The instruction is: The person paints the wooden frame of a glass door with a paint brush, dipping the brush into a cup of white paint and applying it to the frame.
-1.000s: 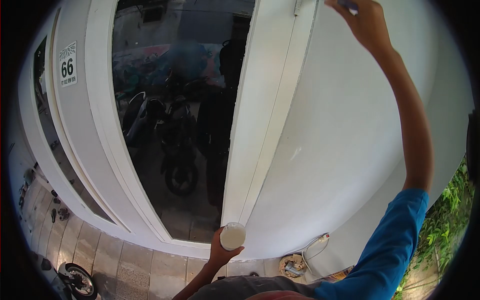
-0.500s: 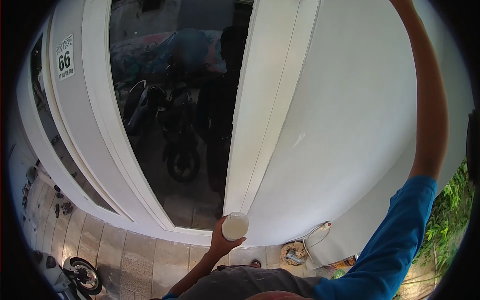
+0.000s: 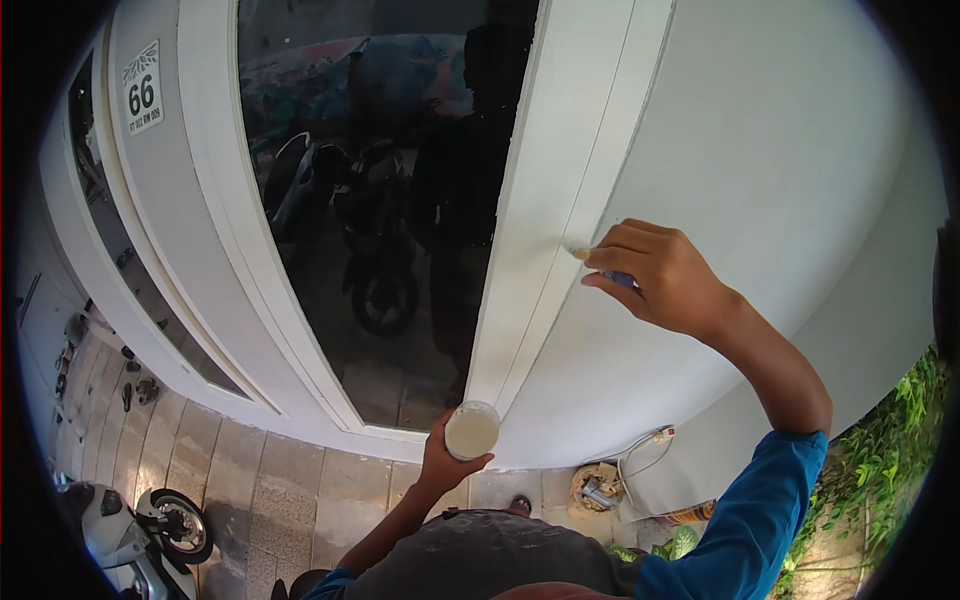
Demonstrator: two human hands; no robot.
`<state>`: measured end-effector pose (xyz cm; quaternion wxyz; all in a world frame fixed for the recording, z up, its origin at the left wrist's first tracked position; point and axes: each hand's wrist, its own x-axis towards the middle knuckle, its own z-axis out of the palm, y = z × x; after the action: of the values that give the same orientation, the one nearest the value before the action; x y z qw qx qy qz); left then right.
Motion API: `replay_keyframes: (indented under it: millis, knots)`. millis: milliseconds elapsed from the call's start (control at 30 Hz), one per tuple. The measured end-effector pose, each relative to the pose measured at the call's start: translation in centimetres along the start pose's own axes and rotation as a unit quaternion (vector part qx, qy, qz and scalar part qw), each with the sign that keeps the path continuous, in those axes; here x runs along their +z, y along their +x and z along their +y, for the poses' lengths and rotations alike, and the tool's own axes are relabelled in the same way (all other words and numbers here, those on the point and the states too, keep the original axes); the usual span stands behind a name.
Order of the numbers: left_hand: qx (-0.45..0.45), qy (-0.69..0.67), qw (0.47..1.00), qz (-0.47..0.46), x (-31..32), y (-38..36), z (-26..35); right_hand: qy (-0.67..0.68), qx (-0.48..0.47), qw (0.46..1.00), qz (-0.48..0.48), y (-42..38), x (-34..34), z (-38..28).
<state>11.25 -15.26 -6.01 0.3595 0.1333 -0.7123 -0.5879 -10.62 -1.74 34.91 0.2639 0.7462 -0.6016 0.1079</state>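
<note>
My left hand (image 3: 444, 462) is closed around a round cup of whitish paint (image 3: 472, 431), held low in front of the window's lower corner. Wrapped round a small paintbrush (image 3: 581, 253) are the fingers of my right hand (image 3: 655, 275). The brush has a bluish-purple handle, mostly hidden by the fingers. Its tip points left and is at the white window frame (image 3: 560, 200), by a thin groove; whether the bristles touch cannot be made out. Dark glass (image 3: 380, 200) fills the frame and reflects a motorbike and a person.
A smooth white wall (image 3: 760, 150) curves away on the right. Low beside it are a power strip with a cable (image 3: 662, 434) and a round container with a tool inside (image 3: 597, 488). A motorbike (image 3: 140, 540) stands lower left on the paving; green plants (image 3: 890, 480) grow at the right.
My right hand has come down from the top right, out of view before, to the window frame with the paintbrush. My left hand still holds the cup. The view has shifted slightly.
</note>
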Motion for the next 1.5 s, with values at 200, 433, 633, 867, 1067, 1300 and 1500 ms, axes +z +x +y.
replay_keyframes:
  millis: [200, 433, 633, 867, 1067, 1300, 1500]
  knots:
    - [0.003, -0.009, 1.000, 0.005, -1.1, -0.1, 1.8, 0.228, 0.131, 0.964, 0.044, -3.3, 2.7, -3.1]
    - [0.013, 0.007, 1.000, -0.005, -1.6, -0.1, 2.8, 0.468, 0.215, 0.840, 0.171, -9.4, 10.3, -8.8]
    - [0.005, 0.015, 1.000, -0.017, -1.6, -0.7, 3.0, 0.549, 0.344, 0.702, 0.294, -13.8, 16.0, -12.3]
    - [-0.009, 0.002, 0.999, -0.035, -0.3, -1.4, 3.1, 0.579, 0.396, 0.622, 0.347, -17.3, 15.2, -12.5]
    - [0.023, 0.047, 0.997, -0.060, 1.7, -1.1, 3.9, 0.586, 0.381, 0.624, 0.349, -17.2, 13.5, -12.6]
    - [0.042, 0.029, 0.997, -0.057, 4.8, -0.6, 5.7, 0.536, 0.348, 0.716, 0.280, -17.9, 9.7, -10.4]
    - [0.056, -0.022, 0.997, -0.046, 8.8, -0.5, 8.1, 0.509, 0.359, 0.744, 0.239, -17.7, 5.5, -9.5]
